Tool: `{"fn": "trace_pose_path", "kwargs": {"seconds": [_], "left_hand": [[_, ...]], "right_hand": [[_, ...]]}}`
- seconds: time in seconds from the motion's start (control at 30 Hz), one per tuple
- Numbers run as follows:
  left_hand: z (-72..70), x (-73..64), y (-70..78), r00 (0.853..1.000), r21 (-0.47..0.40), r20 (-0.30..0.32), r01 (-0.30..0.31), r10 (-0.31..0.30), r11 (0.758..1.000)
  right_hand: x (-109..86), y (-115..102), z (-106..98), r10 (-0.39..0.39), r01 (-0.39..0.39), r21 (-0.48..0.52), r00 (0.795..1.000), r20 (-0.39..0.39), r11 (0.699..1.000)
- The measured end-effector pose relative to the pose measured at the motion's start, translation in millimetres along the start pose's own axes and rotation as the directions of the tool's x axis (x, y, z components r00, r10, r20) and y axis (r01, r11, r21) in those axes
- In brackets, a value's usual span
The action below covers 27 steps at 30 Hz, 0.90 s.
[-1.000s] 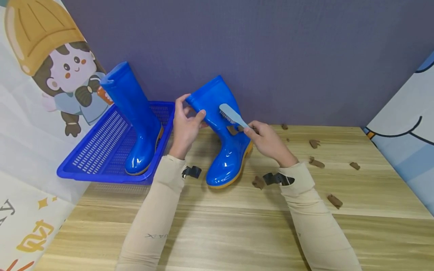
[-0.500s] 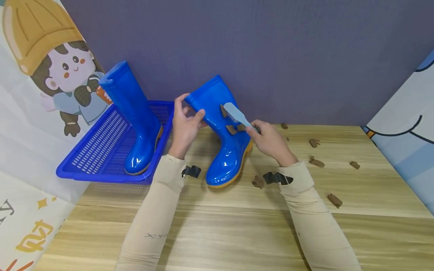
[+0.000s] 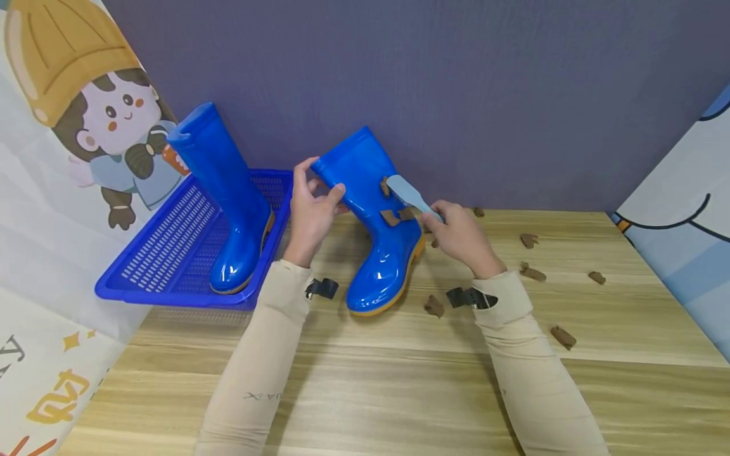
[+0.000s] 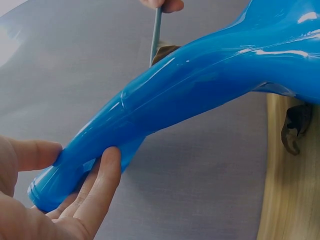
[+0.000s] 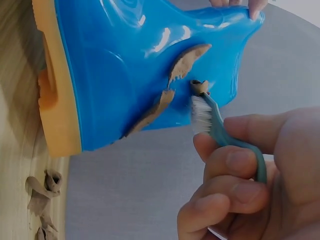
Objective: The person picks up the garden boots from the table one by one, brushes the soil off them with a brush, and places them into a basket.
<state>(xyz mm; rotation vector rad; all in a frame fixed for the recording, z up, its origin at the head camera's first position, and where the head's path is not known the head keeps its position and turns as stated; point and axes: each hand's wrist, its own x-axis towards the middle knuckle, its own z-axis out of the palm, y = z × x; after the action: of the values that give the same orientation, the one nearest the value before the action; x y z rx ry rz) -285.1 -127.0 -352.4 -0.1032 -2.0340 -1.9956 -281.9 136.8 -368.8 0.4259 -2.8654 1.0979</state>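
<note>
A blue rubber boot point(image 3: 379, 272) with a yellow sole leans tilted over the table. My left hand point(image 3: 310, 215) grips its upper rim, thumb on the near side and fingers on the other, as the left wrist view shows. My right hand point(image 3: 459, 237) holds a light blue brush point(image 3: 412, 193) by the handle. In the right wrist view the white bristles point(image 5: 201, 114) are at the boot's shaft, beside a small curl of brown mud point(image 5: 199, 86). Two longer brown strips point(image 5: 187, 61) cling to the boot near its ankle.
At the left a second blue boot point(image 3: 230, 202) stands in a purple-blue plastic basket point(image 3: 171, 297). Several brown lumps point(image 3: 563, 337) lie scattered on the wooden table point(image 3: 399, 392), mostly to the right. A grey panel point(image 3: 456, 95) rises behind.
My right hand has drawn the brush to the right and slightly down across the shaft. More brown mud now shows beside the brush head. The boot and my left hand have stayed nearly still.
</note>
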Motion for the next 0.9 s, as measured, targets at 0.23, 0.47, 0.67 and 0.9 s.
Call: {"fn": "trace_pose_path", "kwargs": {"seconds": [0.23,0.47,0.67,0.9], "left_hand": [[0.1,-0.5,-0.2,1.0,0.001,-0.001,-0.007,0.007,1.0],[-0.4,-0.2,-0.8,1.0,0.002,-0.003,-0.008,0.008,1.0],[-0.1,0.3,-0.7,1.0,0.0,0.0,-0.001,0.001,1.0],[-0.2,0.2,-0.2,1.0,0.007,0.002,0.002,-0.002,1.0]], "right_hand": [[0.1,5,-6,-0.012,0.011,-0.019,0.998,-0.061,1.0],[0.1,8,-11,0.001,-0.002,-0.016,0.997,-0.083,1.0],[-1.8,10,-18,0.018,-0.019,-0.014,0.997,-0.077,1.0],[-4.1,11,-25,0.032,-0.032,0.001,0.995,-0.094,0.999]]}}
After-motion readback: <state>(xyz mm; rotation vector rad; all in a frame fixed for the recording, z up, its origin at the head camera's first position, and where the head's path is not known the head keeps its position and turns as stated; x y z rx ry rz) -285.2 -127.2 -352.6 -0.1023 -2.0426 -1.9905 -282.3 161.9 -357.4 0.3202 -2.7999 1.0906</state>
